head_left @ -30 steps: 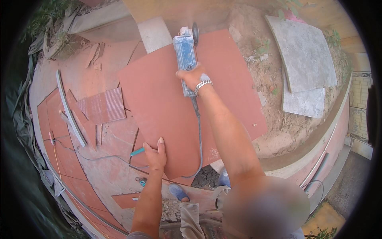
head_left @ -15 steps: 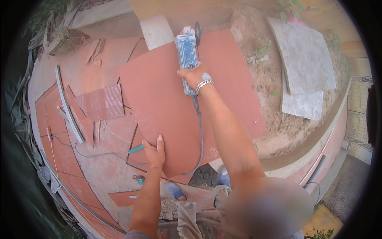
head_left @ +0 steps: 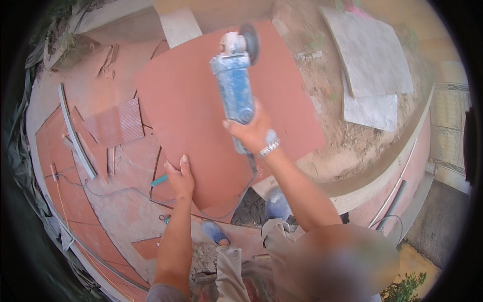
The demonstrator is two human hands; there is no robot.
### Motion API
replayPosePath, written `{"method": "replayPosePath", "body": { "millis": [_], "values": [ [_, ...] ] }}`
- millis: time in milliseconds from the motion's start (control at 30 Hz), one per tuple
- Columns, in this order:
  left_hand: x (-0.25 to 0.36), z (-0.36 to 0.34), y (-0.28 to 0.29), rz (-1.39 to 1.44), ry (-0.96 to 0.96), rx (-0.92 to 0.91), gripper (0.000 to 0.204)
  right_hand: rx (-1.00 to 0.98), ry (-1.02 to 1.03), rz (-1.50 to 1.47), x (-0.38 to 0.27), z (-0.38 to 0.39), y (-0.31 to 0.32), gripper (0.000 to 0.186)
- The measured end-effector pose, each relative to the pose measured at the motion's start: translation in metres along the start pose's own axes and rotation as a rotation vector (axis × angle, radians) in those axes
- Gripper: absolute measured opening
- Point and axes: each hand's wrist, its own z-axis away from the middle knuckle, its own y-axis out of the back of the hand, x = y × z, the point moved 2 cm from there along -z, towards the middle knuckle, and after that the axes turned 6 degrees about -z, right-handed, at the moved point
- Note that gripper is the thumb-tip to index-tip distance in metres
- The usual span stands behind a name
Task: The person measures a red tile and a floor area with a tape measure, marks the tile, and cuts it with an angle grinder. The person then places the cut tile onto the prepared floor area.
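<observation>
The right hand [head_left: 255, 132] is wrapped around the rear body of a blue, dust-covered angle grinder [head_left: 234, 90], which is held over a large reddish slab [head_left: 186, 100], running from the slab's middle toward 12 o'clock. Its dark disc [head_left: 251, 44] sits at 1 o'clock of the tool body; whether it touches the slab cannot be told. A silver bracelet [head_left: 269, 148] circles the right wrist, and a grey cord [head_left: 245, 194] trails from the grinder's rear toward 6 o'clock. At the slab's 7 o'clock edge is the left hand [head_left: 181, 182], thumb laid over the top face; its other fingers are partly hidden, so how firmly it grips cannot be told. A teal stick [head_left: 159, 180] juts out just beside that hand. Around the slab's middle, a ribbed reddish tile [head_left: 114, 123] and a curved grey bar [head_left: 74, 130] lie toward 9 o'clock, a pale block [head_left: 179, 27] at 11 o'clock, two overlapping grey slabs [head_left: 372, 55] between 2 and 3 o'clock, and a blue shoe [head_left: 277, 205] at 5 o'clock.
</observation>
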Motion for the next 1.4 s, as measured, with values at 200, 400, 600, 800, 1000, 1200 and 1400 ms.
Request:
{"method": "replayPosePath", "body": {
  "millis": [200, 400, 600, 800, 1000, 1200, 1400],
  "values": [
    [-0.018, 0.049, -0.003, 0.078, 0.193, 0.016, 0.062, 0.060, 0.046, 0.162, -0.039, 0.117, 0.095, 0.074],
    [-0.034, 0.025, 0.002, 0.122, 0.099, 0.021, 0.066, 0.176, -0.108, -0.059, -0.055, 0.215, 0.155, 0.072],
    [-0.019, -0.076, 0.024, -0.160, -0.020, -0.023, 0.078, 0.116, -0.138, 0.096, -0.028, 0.223, 0.150, 0.071],
    [-0.007, -0.115, 0.010, -0.337, -0.141, 0.024, 0.082, 0.041, -0.091, 0.168, 0.034, 0.146, 0.086, 0.075],
    [0.013, -0.103, 0.011, -0.285, -0.207, 0.006, 0.087, 0.077, -0.215, 0.222, 0.065, 0.103, 0.051, 0.083],
    [0.023, -0.103, 0.010, -0.335, -0.271, -0.008, 0.082, 0.035, -0.289, 0.214, 0.071, 0.082, 0.045, 0.099],
    [0.020, -0.102, 0.006, -0.351, -0.197, -0.025, 0.084, 0.015, -0.304, 0.262, 0.069, 0.078, 0.047, 0.107]
  ]
}}
